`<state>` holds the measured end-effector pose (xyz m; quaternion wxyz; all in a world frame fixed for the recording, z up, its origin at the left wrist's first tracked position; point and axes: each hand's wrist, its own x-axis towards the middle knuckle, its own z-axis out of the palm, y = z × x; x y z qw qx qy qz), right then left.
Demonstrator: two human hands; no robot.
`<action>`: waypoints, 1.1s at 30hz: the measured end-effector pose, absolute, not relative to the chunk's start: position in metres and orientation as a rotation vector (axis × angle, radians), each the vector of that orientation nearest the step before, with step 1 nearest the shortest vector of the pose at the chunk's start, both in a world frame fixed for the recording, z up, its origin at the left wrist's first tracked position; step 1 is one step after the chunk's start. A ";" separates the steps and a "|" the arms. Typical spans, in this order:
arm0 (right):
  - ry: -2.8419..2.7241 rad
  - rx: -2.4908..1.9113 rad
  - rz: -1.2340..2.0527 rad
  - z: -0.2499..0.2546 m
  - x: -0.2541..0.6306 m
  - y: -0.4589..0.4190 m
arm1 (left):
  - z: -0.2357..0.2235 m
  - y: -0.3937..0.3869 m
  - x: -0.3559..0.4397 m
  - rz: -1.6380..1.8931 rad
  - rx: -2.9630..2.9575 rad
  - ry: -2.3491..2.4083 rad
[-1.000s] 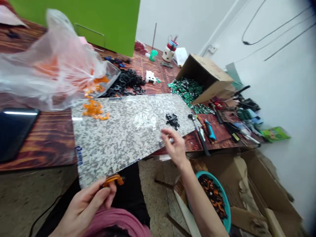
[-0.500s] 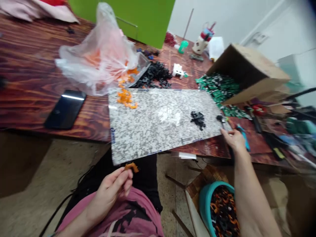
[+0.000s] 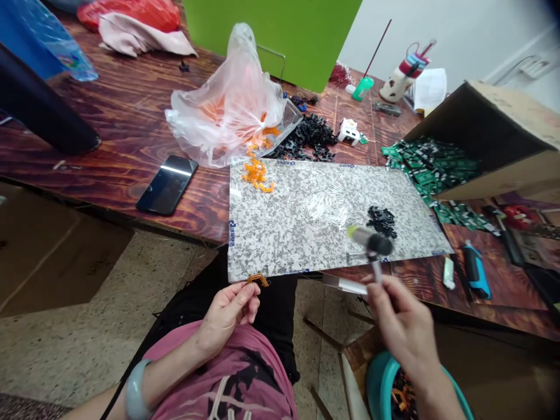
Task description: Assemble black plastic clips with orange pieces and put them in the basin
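Observation:
Close to my lap, my left hand (image 3: 231, 308) pinches a small curved orange plastic piece (image 3: 258, 280) at the front edge of a speckled stone slab (image 3: 280, 233). My right hand (image 3: 400, 318) is wrapped round the handle of a small mallet (image 3: 378, 245), whose black and yellow-green head is blurred above the slab's front edge. On the slab lie orange plastic pieces (image 3: 256, 174) at the left, thin clear-white pins (image 3: 328, 204) in the middle and a pile of small black parts (image 3: 381, 221) at the right.
Behind the slab are a plastic bag (image 3: 227, 105) of orange pieces and black parts (image 3: 312, 137). A phone (image 3: 167, 185) lies left. At right, a cardboard box (image 3: 507, 157) spills green circuit boards (image 3: 420, 166), near a blue-black tool (image 3: 476, 271). A teal bucket (image 3: 378, 385) stands below.
My right hand has lifted the mallet off the slab's right end and brought it left, toward me. The left hand still pinches the orange piece. The view has shifted left.

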<state>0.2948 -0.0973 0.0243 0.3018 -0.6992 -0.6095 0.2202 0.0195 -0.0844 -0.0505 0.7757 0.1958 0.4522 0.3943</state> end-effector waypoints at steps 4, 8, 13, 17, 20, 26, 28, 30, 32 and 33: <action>-1.891 -1.618 0.803 0.022 0.240 -0.110 | -0.051 -0.083 0.020 0.859 0.457 0.989; -1.979 -1.515 0.957 0.022 0.223 -0.115 | -0.052 -0.083 0.022 0.879 0.475 0.985; -1.984 -1.387 0.802 0.023 0.220 -0.124 | -0.052 -0.083 0.024 0.901 0.485 0.978; -2.031 -1.560 0.943 0.012 0.213 -0.119 | -0.052 -0.083 0.024 0.894 0.499 0.976; -2.021 -1.604 1.021 0.016 0.211 -0.111 | -0.051 -0.082 0.023 0.882 0.507 0.979; -1.954 -1.355 0.806 0.040 0.218 -0.114 | -0.050 -0.082 0.023 0.882 0.509 0.986; -1.997 -1.361 0.809 0.034 0.217 -0.114 | -0.050 -0.082 0.022 0.882 0.515 0.981; -2.064 -1.459 0.915 0.024 0.214 -0.110 | -0.049 -0.081 0.022 0.874 0.521 0.981; -2.102 -1.580 1.031 0.018 0.210 -0.103 | -0.049 -0.081 0.021 0.862 0.523 0.986; -2.104 -1.606 1.069 0.018 0.210 -0.100 | -0.049 -0.081 0.021 0.856 0.523 0.989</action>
